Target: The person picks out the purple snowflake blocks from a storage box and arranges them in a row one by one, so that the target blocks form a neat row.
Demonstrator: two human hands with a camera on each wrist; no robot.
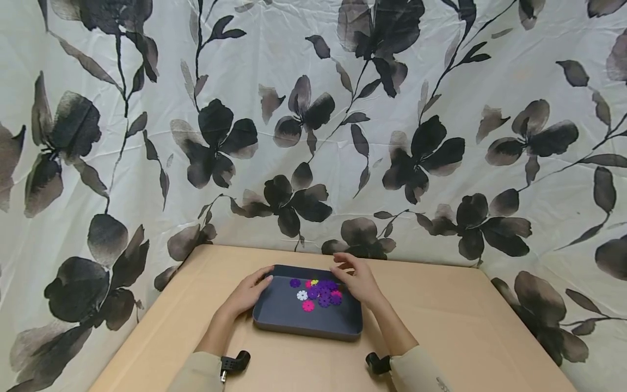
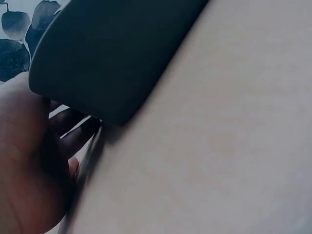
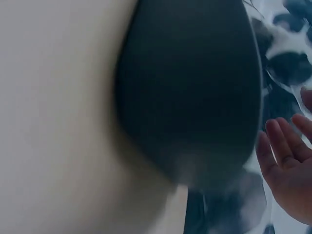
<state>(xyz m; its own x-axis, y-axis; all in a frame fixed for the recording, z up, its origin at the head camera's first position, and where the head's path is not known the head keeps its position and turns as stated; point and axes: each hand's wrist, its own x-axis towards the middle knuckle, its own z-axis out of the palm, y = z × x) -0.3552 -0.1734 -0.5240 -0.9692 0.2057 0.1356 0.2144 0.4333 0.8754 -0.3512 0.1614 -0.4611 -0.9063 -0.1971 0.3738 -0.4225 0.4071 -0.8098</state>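
Observation:
A dark grey rectangular tray (image 1: 308,323) holds small flower-shaped plastic discs. Most are purple discs (image 1: 324,298), heaped toward the tray's right half, with a white disc (image 1: 302,295), a pink disc (image 1: 308,306) and a bit of yellow disc (image 1: 314,282) among them. My left hand (image 1: 248,292) grips the tray's left end, thumb at the rim; in the left wrist view its fingers reach under the tray (image 2: 112,53). At the far right corner is my right hand (image 1: 357,280), fingers loosely bent; the right wrist view shows this hand (image 3: 292,170) beside the tray wall with an empty palm.
The tray is over a light tan tabletop (image 1: 441,316). Behind and around the table hangs a white cloth (image 1: 303,49) printed with dark flowers. A black wrist camera (image 1: 236,361) sits on the left sleeve and another camera (image 1: 378,363) on the right.

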